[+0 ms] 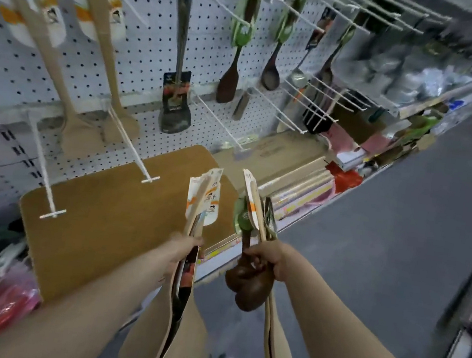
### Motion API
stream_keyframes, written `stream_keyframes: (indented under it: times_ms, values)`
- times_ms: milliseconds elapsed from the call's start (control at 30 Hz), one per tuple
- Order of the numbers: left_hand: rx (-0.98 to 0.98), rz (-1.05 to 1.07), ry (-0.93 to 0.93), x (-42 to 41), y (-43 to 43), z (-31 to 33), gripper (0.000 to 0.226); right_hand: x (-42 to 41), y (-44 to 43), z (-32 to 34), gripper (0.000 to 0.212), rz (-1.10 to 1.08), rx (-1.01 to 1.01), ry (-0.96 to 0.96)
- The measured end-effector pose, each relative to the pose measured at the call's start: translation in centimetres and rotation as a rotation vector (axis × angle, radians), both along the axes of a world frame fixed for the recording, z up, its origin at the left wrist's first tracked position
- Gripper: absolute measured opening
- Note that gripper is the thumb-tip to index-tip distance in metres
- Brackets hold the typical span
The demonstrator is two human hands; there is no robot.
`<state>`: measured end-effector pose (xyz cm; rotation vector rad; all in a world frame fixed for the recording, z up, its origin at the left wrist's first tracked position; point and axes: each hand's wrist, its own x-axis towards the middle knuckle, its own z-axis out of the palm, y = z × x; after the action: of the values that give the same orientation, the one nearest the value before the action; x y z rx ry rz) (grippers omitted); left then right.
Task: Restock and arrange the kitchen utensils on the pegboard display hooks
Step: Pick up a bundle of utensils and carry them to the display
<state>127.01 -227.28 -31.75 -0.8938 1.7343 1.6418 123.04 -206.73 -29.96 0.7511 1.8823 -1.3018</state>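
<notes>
1. The left hand [182,250] has its fingers curled round the handles of a bundle of wooden spatulas [168,320]. The blades hang down and the carded handle ends point up toward the shelf.
2. The right hand [265,262] grips a mixed bundle. In it are dark brown spoons [247,288] with bowls down and pale spatulas [276,352] with blades down. A green card [241,218] and a metal utensil [269,222] show at the upper end; I cannot tell what kind of utensil.
3. Both bundles are held in front of the body, near each other but apart, and well below the upper hooks.
4. The pegboard [144,46] is white and perforated. At upper left, two hanging spatulas [109,57] sit on hooks with white-and-orange cards.
5. To their right hangs a black slotted turner [177,81], then two hanging spoons [230,79] with green cards.
6. Two bare hooks [131,141] stick out from the lower pegboard, above a brown board [101,236] that lies on the shelf below.
7. The grey floor [372,227] is at right; the goods on the far shelving are blurred.
</notes>
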Motion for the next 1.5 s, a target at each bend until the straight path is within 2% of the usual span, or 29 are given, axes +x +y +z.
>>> stream_keyframes:
  times_ms: [267,367,433,667,833,933,1200,1400,1500]
  values:
    - [0.021,0.329,-0.022,-4.7,-0.8,-2.9,0.033,-10.4,-0.9,-5.2,0.025,0.253,0.052,-0.005]
    - [0.035,0.439,-0.06,-5.8,-0.4,-3.7,0.037,-14.2,-1.5,-6.2,0.014,0.338,0.066,0.016]
    - [0.033,0.505,-0.078,-6.3,-0.1,-4.2,0.035,-16.1,-2.2,-6.7,0.014,0.367,0.05,0.031]
    - [0.021,0.627,-0.064,-8.1,0.0,-7.2,0.031,-20.4,-4.4,-9.9,0.019,0.481,0.075,0.103]
    - [-0.024,0.678,-0.043,-9.3,-0.9,-10.1,0.035,-21.9,-6.4,-13.3,0.026,0.525,0.094,0.141]
    - [-0.035,0.708,-0.023,-9.4,-1.2,-12.1,0.037,-22.4,-7.2,-15.1,0.02,0.531,0.12,0.138]
    - [-0.009,0.716,-0.012,-10.1,-1.5,-15.3,0.04,-23.8,-8.2,-17.5,0.021,0.605,0.211,0.172]
    - [0.027,0.729,-0.009,-10.8,-1.5,-15.9,0.037,-24.6,-8.0,-17.0,0.019,0.532,0.045,0.23]
    - [0.024,0.725,-0.025,-11.2,-1.4,-15.8,0.033,-25.2,-8.1,-16.9,0.034,0.557,-0.018,0.271]
